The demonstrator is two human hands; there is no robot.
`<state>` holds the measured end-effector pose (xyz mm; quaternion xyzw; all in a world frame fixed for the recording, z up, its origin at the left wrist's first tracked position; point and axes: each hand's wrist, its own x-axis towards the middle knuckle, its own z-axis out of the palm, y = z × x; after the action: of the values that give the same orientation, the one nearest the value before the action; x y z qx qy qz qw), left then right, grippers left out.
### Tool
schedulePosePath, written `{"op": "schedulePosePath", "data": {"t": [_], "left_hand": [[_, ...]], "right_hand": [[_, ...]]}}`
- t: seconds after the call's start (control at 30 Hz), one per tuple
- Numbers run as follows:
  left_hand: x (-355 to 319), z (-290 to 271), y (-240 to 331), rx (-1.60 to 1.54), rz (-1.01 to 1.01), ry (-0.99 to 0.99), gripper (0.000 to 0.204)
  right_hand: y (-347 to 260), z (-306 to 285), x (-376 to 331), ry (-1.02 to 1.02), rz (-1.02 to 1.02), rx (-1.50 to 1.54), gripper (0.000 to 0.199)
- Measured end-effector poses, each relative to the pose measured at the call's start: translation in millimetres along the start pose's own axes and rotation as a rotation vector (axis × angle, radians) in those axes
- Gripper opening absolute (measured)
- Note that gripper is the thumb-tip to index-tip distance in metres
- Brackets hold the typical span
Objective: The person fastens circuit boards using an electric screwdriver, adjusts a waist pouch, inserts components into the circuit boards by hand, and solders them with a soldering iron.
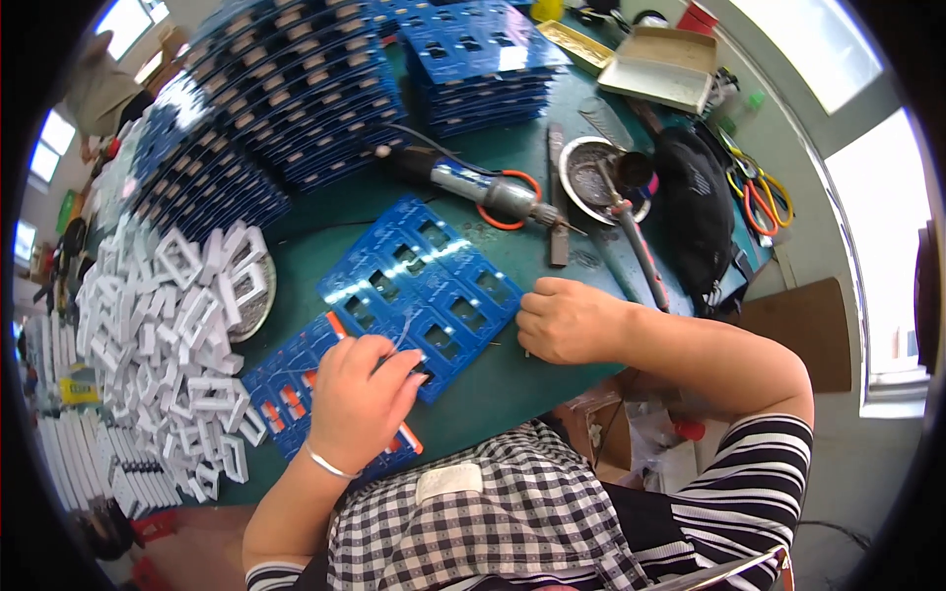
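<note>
A blue circuit board panel [394,264] with rectangular cut-outs lies slanted on the table in front of me. Partly under its lower left edge is a second blue board [268,372] with orange pieces. Above where the two boards meet, my left hand [360,394] has its fingers curled together, fingertips close to the panel's near cut-outs. A thin pale strand shows by those fingertips; what they pinch is hidden. Beside the panel's right corner my right hand [567,320] is closed, knuckles up, and its palm side cannot be seen.
White plastic frames [182,325] are heaped at left. Tall stacks of blue boards [296,89] rise behind. An electric screwdriver [483,187], a metal bar [559,197], a bowl [581,158] with a soldering iron [641,251], a black pouch [695,202] and scissors [764,202] lie farther off.
</note>
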<state>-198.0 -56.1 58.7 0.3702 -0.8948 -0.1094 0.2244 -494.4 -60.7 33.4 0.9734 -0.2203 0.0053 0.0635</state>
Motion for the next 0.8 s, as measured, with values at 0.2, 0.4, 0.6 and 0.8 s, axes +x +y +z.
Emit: {"op": "schedulePosePath", "data": {"t": [0.2, 0.4, 0.6, 0.8], "left_hand": [[-2.4, 1.4, -8.6, -0.136, 0.035, 0.043, 0.022], [-3.1, -3.0, -7.5, -0.448, -0.093, 0.005, 0.019], [-4.3, -6.0, -10.2, -0.672, -0.207, -0.038, 0.017], [-8.0, 0.8, -19.5, -0.622, -0.197, -0.048, 0.014]], "right_hand": [[1.7, -8.7, 2.9, -0.011, 0.124, 0.130, 0.016], [-49.2, -21.3, 68.5, 0.646, 0.470, 0.584, 0.022], [-66.7, -18.4, 91.4, 0.647, 0.549, 0.648, 0.021], [-64.0, -15.4, 96.4, 0.627, 0.498, 0.863, 0.025]]}}
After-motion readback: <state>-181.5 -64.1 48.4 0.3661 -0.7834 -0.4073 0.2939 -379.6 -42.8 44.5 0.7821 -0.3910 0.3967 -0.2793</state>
